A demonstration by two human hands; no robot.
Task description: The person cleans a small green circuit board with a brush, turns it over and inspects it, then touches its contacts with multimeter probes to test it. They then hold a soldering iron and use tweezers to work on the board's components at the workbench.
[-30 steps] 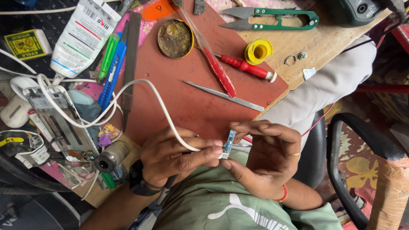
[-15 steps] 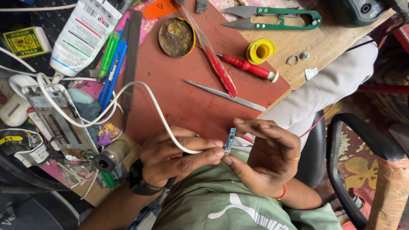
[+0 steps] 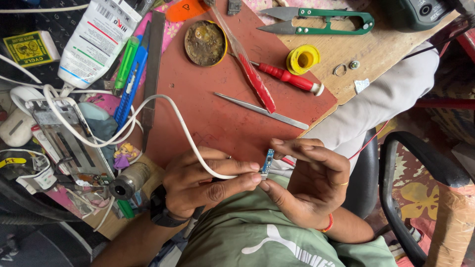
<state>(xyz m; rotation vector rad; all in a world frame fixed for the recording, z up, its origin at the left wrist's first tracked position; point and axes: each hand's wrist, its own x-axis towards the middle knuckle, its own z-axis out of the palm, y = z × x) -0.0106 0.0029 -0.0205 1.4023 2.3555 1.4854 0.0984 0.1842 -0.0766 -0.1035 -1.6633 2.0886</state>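
Moved since earlier frame: blue board (image 3: 267, 162) tipped nearer upright. Right hand (image 3: 309, 185) pinches it by the ends; left hand (image 3: 205, 180) pinches white cable (image 3: 183, 129) (plug meeting board's lower end), above lap, off bench (image 3: 217, 118).

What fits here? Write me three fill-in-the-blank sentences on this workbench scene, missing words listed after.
1. The left hand pinches the end of a ____ cable.
2. The right hand holds a small circuit board coloured ____.
3. The snips on the wooden top have ____ handles.
Missing words: white; blue; green.
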